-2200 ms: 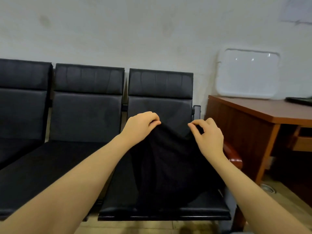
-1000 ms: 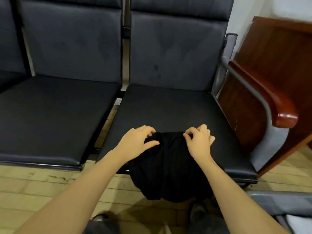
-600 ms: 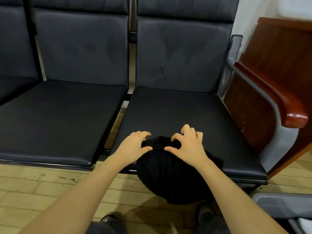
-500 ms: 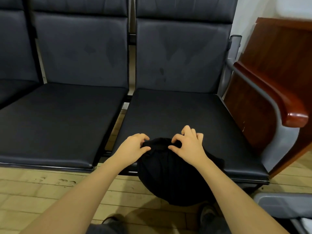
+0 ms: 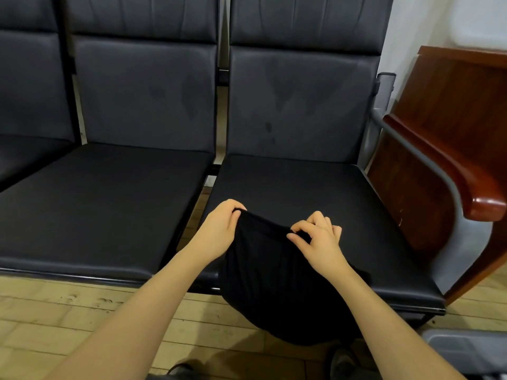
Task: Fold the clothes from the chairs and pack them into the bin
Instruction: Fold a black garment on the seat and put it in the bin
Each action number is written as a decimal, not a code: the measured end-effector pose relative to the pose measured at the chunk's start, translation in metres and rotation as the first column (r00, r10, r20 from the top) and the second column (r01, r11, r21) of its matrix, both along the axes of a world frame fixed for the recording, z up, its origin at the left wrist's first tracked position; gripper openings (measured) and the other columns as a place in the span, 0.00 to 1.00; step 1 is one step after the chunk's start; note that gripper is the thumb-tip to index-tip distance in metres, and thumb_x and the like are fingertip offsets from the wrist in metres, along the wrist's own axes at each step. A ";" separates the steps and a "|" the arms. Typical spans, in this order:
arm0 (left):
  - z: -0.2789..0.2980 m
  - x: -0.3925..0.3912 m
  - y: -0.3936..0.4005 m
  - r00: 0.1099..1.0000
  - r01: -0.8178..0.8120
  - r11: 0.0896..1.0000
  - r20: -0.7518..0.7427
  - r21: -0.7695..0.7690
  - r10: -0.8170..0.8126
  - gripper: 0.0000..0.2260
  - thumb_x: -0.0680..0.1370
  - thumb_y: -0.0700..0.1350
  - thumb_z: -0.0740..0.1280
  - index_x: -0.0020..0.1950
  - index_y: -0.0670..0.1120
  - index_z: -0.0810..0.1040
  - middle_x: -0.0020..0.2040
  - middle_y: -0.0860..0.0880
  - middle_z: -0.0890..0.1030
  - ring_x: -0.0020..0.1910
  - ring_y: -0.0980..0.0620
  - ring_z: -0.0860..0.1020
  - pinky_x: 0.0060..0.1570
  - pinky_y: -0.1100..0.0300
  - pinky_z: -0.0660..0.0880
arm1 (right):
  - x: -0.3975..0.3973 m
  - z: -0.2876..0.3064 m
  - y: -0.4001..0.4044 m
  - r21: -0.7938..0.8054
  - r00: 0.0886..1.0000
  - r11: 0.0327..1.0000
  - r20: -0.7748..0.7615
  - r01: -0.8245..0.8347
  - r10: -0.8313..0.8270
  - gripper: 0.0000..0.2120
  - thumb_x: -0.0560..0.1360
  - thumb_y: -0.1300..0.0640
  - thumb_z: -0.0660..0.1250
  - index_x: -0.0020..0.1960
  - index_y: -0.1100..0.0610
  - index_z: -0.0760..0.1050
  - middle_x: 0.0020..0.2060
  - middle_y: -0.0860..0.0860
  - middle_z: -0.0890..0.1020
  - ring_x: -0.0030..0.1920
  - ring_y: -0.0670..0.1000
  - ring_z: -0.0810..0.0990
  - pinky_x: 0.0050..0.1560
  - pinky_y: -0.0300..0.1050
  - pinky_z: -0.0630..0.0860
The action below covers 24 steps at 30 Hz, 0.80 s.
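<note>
A person faces a row of joined black padded chairs (image 5: 288, 105), seen from a head-worn camera looking down along both bare forearms. A black garment (image 5: 274, 275) lies draped over the front edge of the right-hand seat (image 5: 315, 187): its upper edge rests on the seat near the front, and the rest hangs in a rounded mass below the front edge, above the floor.

The left hand (image 5: 219, 231) grasps the garment's upper left corner, the fingers curled over the cloth edge and the thumb beneath it. The right hand (image 5: 318, 239) pinches the upper edge a little to the right, thumb and forefinger closed on a small fold, the remaining fingers bent and raised clear of the cloth. The stretch of fabric between the two hands runs nearly straight along the seat front.

The middle seat (image 5: 104, 204), to the left, carries nothing visible; a third seat is partly in view at the far left edge. A grey metal armrest with a reddish wooden cap (image 5: 466, 182) bounds the right-hand seat on its right side, and a brown wooden desk (image 5: 452, 86) stands just beyond it against the pale wall. A grey bin (image 5: 463, 349) shows partly at the lower right corner, on the light wooden floor (image 5: 68, 319). Dark shoe tips show at the bottom edge.
</note>
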<state>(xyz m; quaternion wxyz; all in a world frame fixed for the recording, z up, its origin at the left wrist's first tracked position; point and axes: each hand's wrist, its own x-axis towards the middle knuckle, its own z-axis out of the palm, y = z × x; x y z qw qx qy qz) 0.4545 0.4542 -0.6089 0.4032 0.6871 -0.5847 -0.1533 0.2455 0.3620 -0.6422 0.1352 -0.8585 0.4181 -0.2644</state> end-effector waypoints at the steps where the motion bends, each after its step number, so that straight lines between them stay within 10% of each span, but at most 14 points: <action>1: 0.000 -0.001 0.000 0.999 0.023 1.000 0.025 0.007 -0.023 0.08 0.82 0.42 0.58 0.56 0.47 0.75 0.50 0.53 0.75 0.49 0.60 0.74 0.49 0.72 0.68 | 0.000 0.001 0.000 0.008 1.000 1.000 0.020 0.009 -0.009 0.05 0.76 0.49 0.67 0.48 0.49 0.78 0.42 0.43 0.65 0.46 0.44 0.65 0.51 0.39 0.53; 7: 0.000 -0.001 0.001 0.997 -0.007 0.993 0.075 -0.121 0.016 0.06 0.77 0.42 0.67 0.52 0.45 0.81 0.44 0.53 0.77 0.43 0.60 0.76 0.49 0.71 0.72 | -0.006 0.006 0.001 0.068 0.998 0.998 0.069 0.000 -0.005 0.02 0.76 0.51 0.68 0.46 0.49 0.78 0.41 0.43 0.66 0.46 0.43 0.66 0.52 0.40 0.55; 12: 0.009 -0.007 -0.004 0.960 -0.132 0.975 -0.270 -0.177 0.080 0.06 0.78 0.41 0.65 0.51 0.45 0.81 0.46 0.53 0.82 0.49 0.56 0.79 0.55 0.57 0.76 | -0.020 0.016 0.003 0.252 0.995 0.966 0.095 -0.052 0.029 0.14 0.79 0.63 0.56 0.50 0.45 0.75 0.45 0.42 0.68 0.51 0.42 0.67 0.53 0.32 0.58; 24: 0.008 -0.097 -0.032 0.954 0.040 0.992 -0.291 -0.119 -0.073 0.07 0.82 0.44 0.58 0.55 0.50 0.74 0.48 0.54 0.76 0.45 0.59 0.74 0.43 0.71 0.68 | -0.067 0.036 0.011 0.246 0.884 0.969 0.450 0.016 -0.129 0.13 0.72 0.64 0.71 0.51 0.49 0.76 0.48 0.44 0.80 0.51 0.37 0.76 0.51 0.26 0.70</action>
